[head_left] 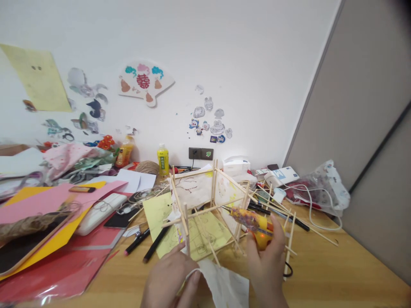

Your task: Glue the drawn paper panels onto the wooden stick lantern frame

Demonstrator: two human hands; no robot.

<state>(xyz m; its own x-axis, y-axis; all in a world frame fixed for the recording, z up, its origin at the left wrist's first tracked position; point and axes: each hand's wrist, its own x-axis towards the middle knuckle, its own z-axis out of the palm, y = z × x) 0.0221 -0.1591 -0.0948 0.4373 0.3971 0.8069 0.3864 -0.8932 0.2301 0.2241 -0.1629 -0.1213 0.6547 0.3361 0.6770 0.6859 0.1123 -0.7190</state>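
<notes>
A frame of thin wooden sticks (205, 210) stands on the table, with painted paper panels (193, 189) on its back and side. My right hand (268, 261) is wrapped round a yellow glue gun (253, 222), whose lit orange spot shows and whose nozzle points left at the frame's upper front stick. Low at the frame's front left corner, my left hand (173, 276) pinches the edge of a white sheet (226, 282) that hangs toward the table's front. Yellow drawn-on paper (205, 233) lies under and behind the frame.
Markers (156, 244), a white case (101, 213) and colored folders (64, 265) lie left. A green-labelled bottle (163, 160) and twine ball (147, 167) stand behind. Loose sticks, a white cable (311, 205) and a plastic bag (330, 188) are right. The wooden table (346, 273) meets a grey panel.
</notes>
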